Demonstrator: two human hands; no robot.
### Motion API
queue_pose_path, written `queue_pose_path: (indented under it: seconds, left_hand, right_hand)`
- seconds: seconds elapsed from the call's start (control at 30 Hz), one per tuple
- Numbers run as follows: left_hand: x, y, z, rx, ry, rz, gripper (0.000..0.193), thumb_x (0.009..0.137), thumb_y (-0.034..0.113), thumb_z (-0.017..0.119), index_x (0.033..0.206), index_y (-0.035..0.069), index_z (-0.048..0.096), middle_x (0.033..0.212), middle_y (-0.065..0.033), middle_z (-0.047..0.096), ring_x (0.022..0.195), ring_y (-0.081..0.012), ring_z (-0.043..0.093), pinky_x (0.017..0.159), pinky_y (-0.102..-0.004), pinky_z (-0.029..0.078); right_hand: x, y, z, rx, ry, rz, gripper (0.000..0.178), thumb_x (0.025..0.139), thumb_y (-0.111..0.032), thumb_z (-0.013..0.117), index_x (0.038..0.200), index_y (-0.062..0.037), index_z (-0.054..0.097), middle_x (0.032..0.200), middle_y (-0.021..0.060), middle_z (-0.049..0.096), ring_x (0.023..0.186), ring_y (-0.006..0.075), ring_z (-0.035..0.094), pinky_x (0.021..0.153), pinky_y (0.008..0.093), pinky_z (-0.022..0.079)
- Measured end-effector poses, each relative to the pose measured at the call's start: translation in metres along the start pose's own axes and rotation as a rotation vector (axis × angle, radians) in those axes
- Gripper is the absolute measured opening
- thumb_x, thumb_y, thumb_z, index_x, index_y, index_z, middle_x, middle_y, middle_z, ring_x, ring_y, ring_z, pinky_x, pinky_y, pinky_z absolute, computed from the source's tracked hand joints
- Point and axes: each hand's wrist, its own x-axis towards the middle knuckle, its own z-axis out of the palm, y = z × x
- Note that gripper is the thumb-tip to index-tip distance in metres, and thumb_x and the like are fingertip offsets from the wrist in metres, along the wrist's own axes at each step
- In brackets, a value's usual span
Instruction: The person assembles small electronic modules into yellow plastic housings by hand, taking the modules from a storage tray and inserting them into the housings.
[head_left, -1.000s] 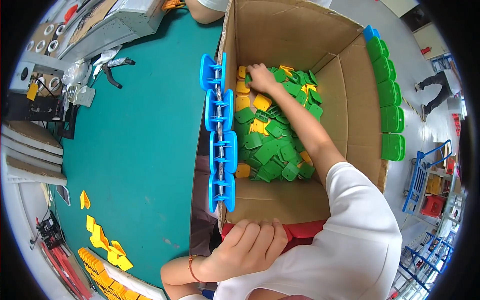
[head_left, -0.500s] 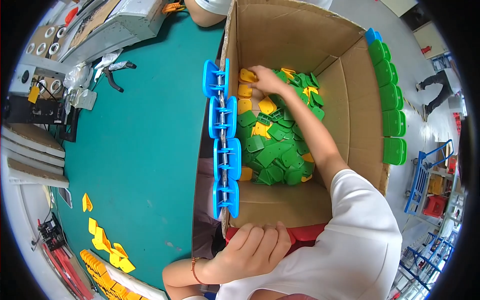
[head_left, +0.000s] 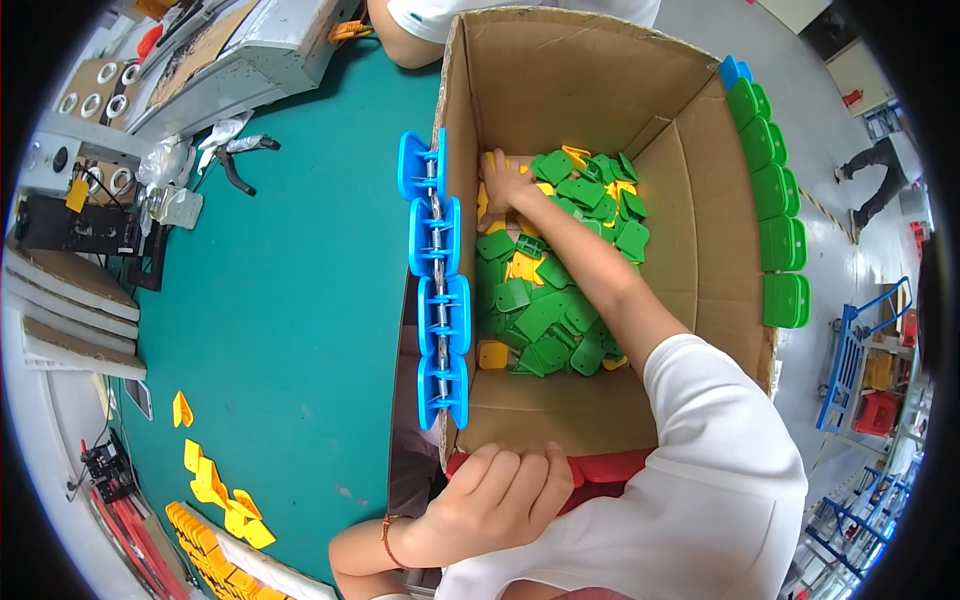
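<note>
A deep cardboard box stands before me with a pile of green plastic clips and some yellow plastic clips in its bottom. My right hand reaches down inside, near the far left corner. Its fingers are spread over yellow pieces by the left wall, and I see nothing gripped; the fingertips are partly hidden. At the near rim my left hand is closed, its fingers curled over the box edge beside red clips. Blue spring clips sit in a row along the left rim.
Green clips line the right rim. On the green table lie loose yellow clips beside a packed row of yellow pieces. A person's arm rests at the far edge. A blue trolley stands at right.
My right hand has moved slightly down and toward me along the left wall, its fingers spreading over the yellow clips. My left hand stays at the near rim. The view has shifted slightly.
</note>
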Motion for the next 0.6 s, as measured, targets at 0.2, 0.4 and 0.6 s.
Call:
queue_pose_path:
  seconds: [0.2, 0.4, 0.6]
  left_hand:
    - [-0.001, 0.0, -0.002, 0.008, -0.003, -0.02, 0.01, 0.068, 0.006, 0.059, 0.078, 0.009, 0.06, 0.066, 0.0026, 0.05, 0.057, -0.011, 0.048, 0.058, -0.0196, 0.037]
    - [0.002, 0.001, -0.001, 0.0, 0.025, 0.003, 0.012, 0.068, 0.007, 0.057, 0.079, 0.009, 0.06, 0.067, 0.0021, 0.049, 0.057, -0.0111, 0.047, 0.058, -0.0202, 0.039]
    - [-0.002, 0.001, -0.002, 0.005, 0.01, -0.006, 0.013, 0.068, 0.007, 0.057, 0.08, 0.009, 0.061, 0.067, 0.0018, 0.049, 0.058, -0.0113, 0.048, 0.058, -0.0207, 0.039]
  right_hand:
    - [-0.023, -0.007, 0.018, 0.103, -0.022, -0.061, 0.121, 0.044, -0.044, 0.085, 0.139, -0.0188, 0.015, 0.137, 0.0124, 0.021, 0.126, 0.0406, 0.025, 0.095, 0.0594, 0.033]
    - [-0.017, 0.032, 0.018, 0.334, 0.05, -0.256, 0.105, 0.045, -0.043, 0.084, 0.127, -0.0067, 0.03, 0.122, 0.0246, 0.04, 0.113, 0.0406, 0.042, 0.094, 0.0453, 0.039]
    - [-0.025, 0.038, 0.032, 0.714, -0.184, -0.41, 0.083, 0.058, -0.021, 0.081, 0.121, -0.0016, 0.031, 0.102, 0.0161, 0.057, 0.095, 0.0247, 0.056, 0.083, 0.0326, 0.046]
